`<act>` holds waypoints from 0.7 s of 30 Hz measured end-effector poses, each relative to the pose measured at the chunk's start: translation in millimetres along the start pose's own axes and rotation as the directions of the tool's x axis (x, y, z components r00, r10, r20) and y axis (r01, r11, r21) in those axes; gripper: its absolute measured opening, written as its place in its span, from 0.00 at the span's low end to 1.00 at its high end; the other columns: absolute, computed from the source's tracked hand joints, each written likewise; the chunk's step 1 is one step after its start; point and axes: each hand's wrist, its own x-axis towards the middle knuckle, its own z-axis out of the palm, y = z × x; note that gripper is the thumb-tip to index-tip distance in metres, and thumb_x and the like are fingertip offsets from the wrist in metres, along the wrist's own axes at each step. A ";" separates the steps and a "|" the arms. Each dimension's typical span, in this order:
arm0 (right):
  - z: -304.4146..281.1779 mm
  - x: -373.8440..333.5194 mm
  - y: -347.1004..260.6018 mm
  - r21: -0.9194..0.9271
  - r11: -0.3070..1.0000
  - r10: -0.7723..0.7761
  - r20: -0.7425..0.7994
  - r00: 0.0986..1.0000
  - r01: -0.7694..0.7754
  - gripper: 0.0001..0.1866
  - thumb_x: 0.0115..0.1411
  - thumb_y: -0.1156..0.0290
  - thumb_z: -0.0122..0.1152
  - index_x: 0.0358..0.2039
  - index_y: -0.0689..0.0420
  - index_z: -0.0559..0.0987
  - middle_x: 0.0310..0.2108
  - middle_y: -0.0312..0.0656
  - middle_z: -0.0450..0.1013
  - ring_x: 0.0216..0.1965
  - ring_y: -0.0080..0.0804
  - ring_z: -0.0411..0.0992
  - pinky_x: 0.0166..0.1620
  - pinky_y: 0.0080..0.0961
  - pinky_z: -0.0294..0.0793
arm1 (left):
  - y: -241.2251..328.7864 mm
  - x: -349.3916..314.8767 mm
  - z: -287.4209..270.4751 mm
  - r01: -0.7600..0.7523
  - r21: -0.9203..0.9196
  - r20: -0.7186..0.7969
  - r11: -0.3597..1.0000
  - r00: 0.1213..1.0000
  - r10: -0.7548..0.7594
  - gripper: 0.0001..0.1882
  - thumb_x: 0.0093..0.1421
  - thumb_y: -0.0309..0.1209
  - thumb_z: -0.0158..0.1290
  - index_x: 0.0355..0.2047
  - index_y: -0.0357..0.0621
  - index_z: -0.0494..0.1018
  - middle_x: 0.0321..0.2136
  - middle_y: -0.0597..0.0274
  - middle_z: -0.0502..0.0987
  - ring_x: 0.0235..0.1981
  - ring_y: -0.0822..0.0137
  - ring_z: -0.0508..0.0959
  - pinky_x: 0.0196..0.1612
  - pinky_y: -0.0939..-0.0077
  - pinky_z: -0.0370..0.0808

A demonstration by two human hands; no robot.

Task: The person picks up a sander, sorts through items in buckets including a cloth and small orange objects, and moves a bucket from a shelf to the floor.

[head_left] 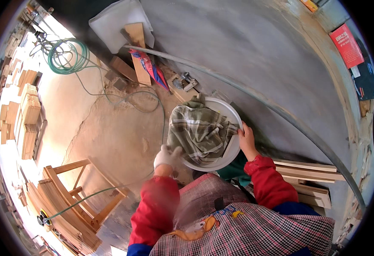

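A round white plastic basin (pixel 234 154) is in front of me at the middle of the view. An olive-green plaid cloth (pixel 199 130) lies bunched over it and hangs past its left rim. My right hand (pixel 247 140), bare, grips the basin's right rim beside a corner of the cloth. In a white glove, my left hand (pixel 166 158) is close to the basin's lower left side. Motion smears its fingers, so I cannot make out whether they hold anything. Red sleeves cover both forearms, and a checked apron (pixel 255 222) covers my front.
A grey wall (pixel 238 38) rises at the right, with a long pipe (pixel 255 94) along it. Wooden frame parts (pixel 78 200) stand lower left; boards (pixel 308 170) lie at the right. A green hose (pixel 67 55) is coiled on the floor near a folded umbrella (pixel 150 68).
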 end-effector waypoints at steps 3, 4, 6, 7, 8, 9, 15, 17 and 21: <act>2.1 1.8 -3.0 0.037 0.999 0.018 0.038 0.999 -0.019 0.22 0.55 0.70 0.54 0.52 0.58 0.68 0.40 0.54 0.68 0.42 0.52 0.67 0.46 0.38 0.67 | -16.7 31.2 -0.6 0.030 -0.181 -0.040 0.983 0.998 -0.038 0.21 0.52 0.43 0.54 0.40 0.42 0.69 0.36 0.50 0.76 0.38 0.52 0.76 0.41 0.64 0.71; -0.5 3.6 -1.3 0.032 0.999 0.024 0.052 0.998 -0.026 0.22 0.55 0.70 0.54 0.52 0.58 0.68 0.41 0.53 0.68 0.43 0.52 0.67 0.46 0.38 0.66 | -3.8 29.1 -5.4 0.010 -0.043 -0.028 0.999 1.000 -0.012 0.19 0.52 0.42 0.53 0.39 0.43 0.69 0.36 0.50 0.76 0.38 0.51 0.76 0.40 0.63 0.72; -4.7 7.1 -12.0 -0.167 0.977 -0.141 -0.025 0.990 0.135 0.24 0.54 0.73 0.54 0.52 0.58 0.67 0.42 0.53 0.68 0.44 0.52 0.66 0.47 0.38 0.66 | 3.6 26.9 -9.8 -0.170 0.157 -0.161 0.973 0.968 0.195 0.16 0.53 0.40 0.51 0.38 0.45 0.69 0.35 0.50 0.76 0.36 0.49 0.76 0.38 0.60 0.72; -8.5 8.6 -23.1 -0.262 0.942 -0.230 -0.051 0.972 0.209 0.24 0.53 0.74 0.54 0.53 0.58 0.67 0.43 0.52 0.67 0.45 0.52 0.65 0.48 0.38 0.65 | 7.3 22.1 -13.4 -0.239 0.267 -0.214 0.934 0.930 0.299 0.14 0.54 0.39 0.50 0.38 0.47 0.69 0.34 0.51 0.76 0.36 0.49 0.76 0.38 0.59 0.72; -13.5 12.0 -40.8 -0.194 0.937 -0.301 -0.032 0.953 0.290 0.25 0.52 0.75 0.54 0.53 0.58 0.66 0.45 0.52 0.67 0.46 0.52 0.65 0.49 0.38 0.65 | 18.4 13.2 -13.7 -0.305 0.275 -0.203 0.912 0.908 0.366 0.13 0.54 0.39 0.49 0.37 0.47 0.69 0.34 0.51 0.76 0.35 0.48 0.76 0.37 0.57 0.72; -18.4 13.7 -68.1 -0.119 0.923 -0.370 -0.015 0.929 0.366 0.26 0.51 0.77 0.54 0.53 0.58 0.66 0.46 0.52 0.66 0.47 0.51 0.64 0.50 0.39 0.64 | 34.1 -2.3 -13.4 -0.365 0.287 -0.192 0.886 0.884 0.426 0.12 0.55 0.38 0.47 0.36 0.48 0.70 0.35 0.52 0.75 0.35 0.48 0.76 0.36 0.56 0.72; -3.7 11.2 -166.4 0.199 0.740 -0.673 0.223 0.705 0.643 0.28 0.47 0.81 0.54 0.52 0.55 0.68 0.51 0.50 0.64 0.52 0.49 0.62 0.54 0.39 0.61 | 54.7 -45.3 3.3 -0.318 -0.013 0.207 0.948 0.927 0.313 0.16 0.51 0.38 0.54 0.38 0.43 0.71 0.32 0.50 0.77 0.35 0.51 0.77 0.38 0.65 0.73; 11.6 12.9 -170.4 0.125 0.667 -0.729 0.310 0.610 0.734 0.28 0.45 0.80 0.55 0.50 0.53 0.70 0.52 0.49 0.63 0.54 0.49 0.60 0.55 0.39 0.60 | 35.3 -41.1 9.2 -0.221 -0.086 0.124 0.972 0.965 0.230 0.16 0.52 0.38 0.54 0.37 0.42 0.71 0.32 0.50 0.77 0.35 0.53 0.77 0.38 0.67 0.73; 33.5 16.0 -149.0 -0.120 0.569 -0.716 0.415 0.561 0.814 0.22 0.43 0.76 0.57 0.43 0.52 0.73 0.52 0.47 0.63 0.56 0.46 0.59 0.56 0.41 0.59 | -15.3 -43.8 1.8 -0.199 -0.256 -0.129 0.946 0.977 0.170 0.14 0.53 0.35 0.55 0.37 0.40 0.70 0.31 0.54 0.77 0.31 0.64 0.78 0.35 0.72 0.74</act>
